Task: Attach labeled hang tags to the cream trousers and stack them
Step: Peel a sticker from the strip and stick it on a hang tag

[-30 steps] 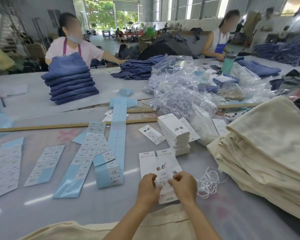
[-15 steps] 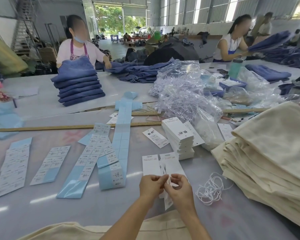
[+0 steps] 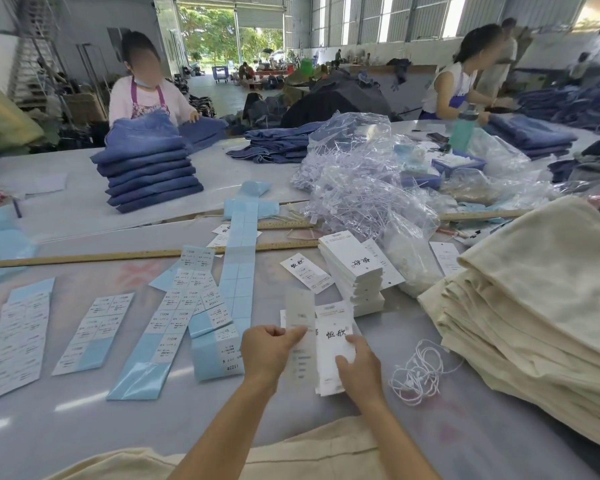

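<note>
My left hand (image 3: 269, 351) pinches a thin translucent tag (image 3: 300, 317) that stands blurred and upright. Beside it my right hand (image 3: 359, 367) holds a white hang tag (image 3: 333, 344) with black characters, over other tags lying on the table. A stack of white hang tags (image 3: 352, 271) stands just behind. White strings (image 3: 420, 370) lie in a loose coil right of my hands. A tall pile of folded cream trousers (image 3: 534, 296) fills the right side. Another cream pair (image 3: 309, 452) lies at the near edge under my forearms.
Blue-backed label sheets (image 3: 174, 327) lie spread at left and centre. A wooden ruler (image 3: 118, 256) crosses the table. Clear bags of plastic fasteners (image 3: 361, 188) sit behind the tags. Folded jeans (image 3: 149, 168) and two other workers are at the far tables.
My hands have drawn apart. The left has lifted a thin translucent tag upright, while the right now holds the white hang tag flat and facing up.
</note>
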`<state>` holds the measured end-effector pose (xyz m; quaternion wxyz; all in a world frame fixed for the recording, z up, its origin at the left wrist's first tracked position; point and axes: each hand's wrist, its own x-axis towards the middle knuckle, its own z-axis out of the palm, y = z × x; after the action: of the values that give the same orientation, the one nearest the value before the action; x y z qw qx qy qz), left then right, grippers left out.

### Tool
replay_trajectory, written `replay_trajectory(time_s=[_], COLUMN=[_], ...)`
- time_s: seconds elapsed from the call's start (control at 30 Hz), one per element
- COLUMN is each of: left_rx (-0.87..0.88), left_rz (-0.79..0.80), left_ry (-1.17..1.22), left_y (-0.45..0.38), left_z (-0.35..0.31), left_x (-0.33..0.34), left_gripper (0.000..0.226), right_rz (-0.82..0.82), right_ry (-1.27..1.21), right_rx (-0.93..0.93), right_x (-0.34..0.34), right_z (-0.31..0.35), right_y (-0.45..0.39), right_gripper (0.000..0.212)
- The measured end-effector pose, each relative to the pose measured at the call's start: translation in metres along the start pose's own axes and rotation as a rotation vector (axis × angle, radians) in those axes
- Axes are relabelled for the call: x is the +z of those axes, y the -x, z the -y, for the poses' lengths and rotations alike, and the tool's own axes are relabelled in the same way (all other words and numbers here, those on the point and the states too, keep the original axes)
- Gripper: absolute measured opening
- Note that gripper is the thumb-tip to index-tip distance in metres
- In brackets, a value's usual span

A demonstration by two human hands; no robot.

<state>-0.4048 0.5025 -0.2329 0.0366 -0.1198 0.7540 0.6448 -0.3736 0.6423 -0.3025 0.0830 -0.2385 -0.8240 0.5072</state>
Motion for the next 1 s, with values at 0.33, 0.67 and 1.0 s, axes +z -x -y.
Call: replay_trajectory(time_s=[0.33, 0.67, 1.0], left_rx=[1.052, 0.258, 0.135], left_rz=[0.067, 0.240, 0.053], left_ry=[-0.702, -0.107, -0.023], left_y=[0.037, 0.052, 0.062], left_z=[0.017, -0.008, 0.023], left_x=[-0.008, -0.024, -0.075], left_gripper=[0.019, 0.012, 0.029], right_rz=[0.223, 0.240, -0.068], right_ry=[-0.593, -0.431, 0.402], right_rx=[-0.054, -0.086, -0.081], right_x=[-0.007, -0.020, -0.078], right_z=[0.065, 0.059, -0.018], right_y=[0.046, 0.081, 0.034], right_gripper=[0.033, 0.022, 0.014])
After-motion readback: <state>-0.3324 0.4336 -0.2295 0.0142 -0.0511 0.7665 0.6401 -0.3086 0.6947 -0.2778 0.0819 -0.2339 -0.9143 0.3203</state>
